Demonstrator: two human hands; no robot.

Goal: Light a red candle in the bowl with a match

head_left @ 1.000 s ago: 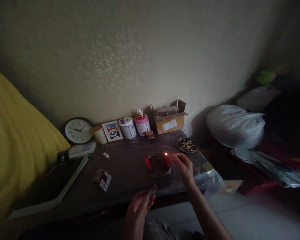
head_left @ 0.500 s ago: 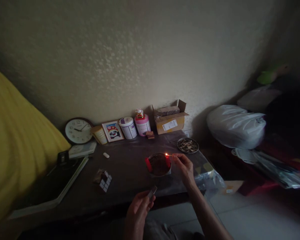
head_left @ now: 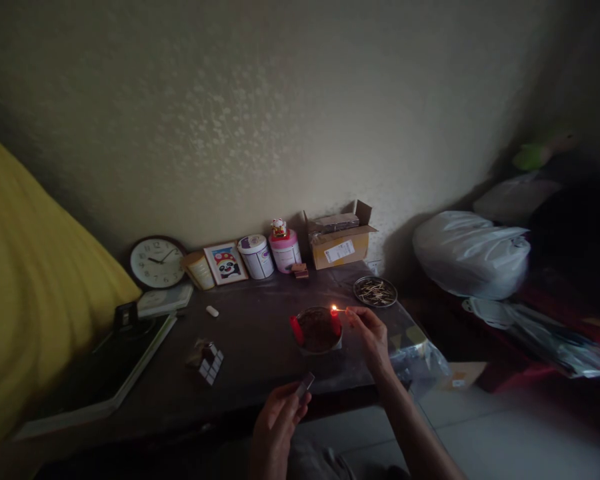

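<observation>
Pinched in my right hand [head_left: 370, 331] is a thin match [head_left: 342, 310], its tip at the wick of the right red candle [head_left: 335, 325], where a small flame glows. A second red candle [head_left: 297, 329] stands, tilted a little, at the left side of the same round bowl [head_left: 316, 351], which has a dark fill. My left hand [head_left: 281, 413] is closed round a small matchbox [head_left: 305, 385] near the table's front edge. Behind my right hand lies a round dish [head_left: 391, 300] of loose matchsticks [head_left: 375, 291].
Along the wall stand a clock [head_left: 156, 263], a framed panda picture [head_left: 226, 264], two tubs [head_left: 256, 257] and an open cardboard box [head_left: 341, 249]. A puzzle cube [head_left: 211, 365] sits left on the dark table [head_left: 260, 333]. Plastic bags [head_left: 473, 253] are piled at right.
The flame at the right candle looks slightly bigger and brighter. Both hands stay almost where they were.
</observation>
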